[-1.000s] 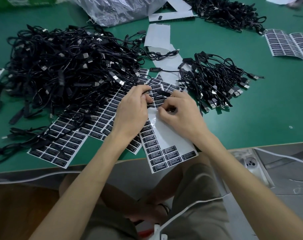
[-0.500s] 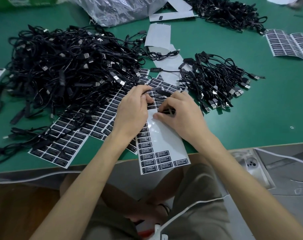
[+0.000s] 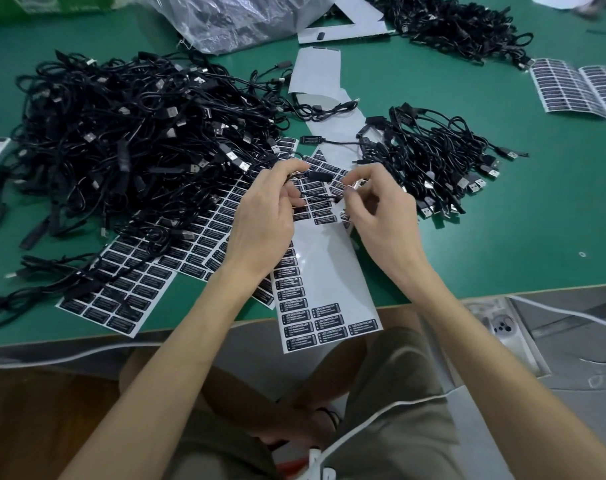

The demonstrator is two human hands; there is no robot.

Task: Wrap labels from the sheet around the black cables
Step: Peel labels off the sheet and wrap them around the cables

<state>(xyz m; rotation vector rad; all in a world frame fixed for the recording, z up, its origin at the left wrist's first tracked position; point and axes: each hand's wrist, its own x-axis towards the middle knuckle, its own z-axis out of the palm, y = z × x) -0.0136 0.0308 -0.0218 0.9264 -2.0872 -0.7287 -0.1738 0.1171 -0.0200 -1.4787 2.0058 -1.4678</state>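
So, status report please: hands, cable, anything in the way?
Left hand grips black cable. Right hand pinches a label at its end. Not yet wrapped. Nothing blocking.

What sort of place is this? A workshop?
Probably a small factory assembly bench: a green work table carries a heap of identical black cables and sheets of printed labels, while the left hand holds one cable and the right hand pinches a label.

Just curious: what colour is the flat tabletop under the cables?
The flat tabletop is green; head view.

Plastic bag [image 3: 225,22] cropped at top, label [image 3: 351,186] blurred
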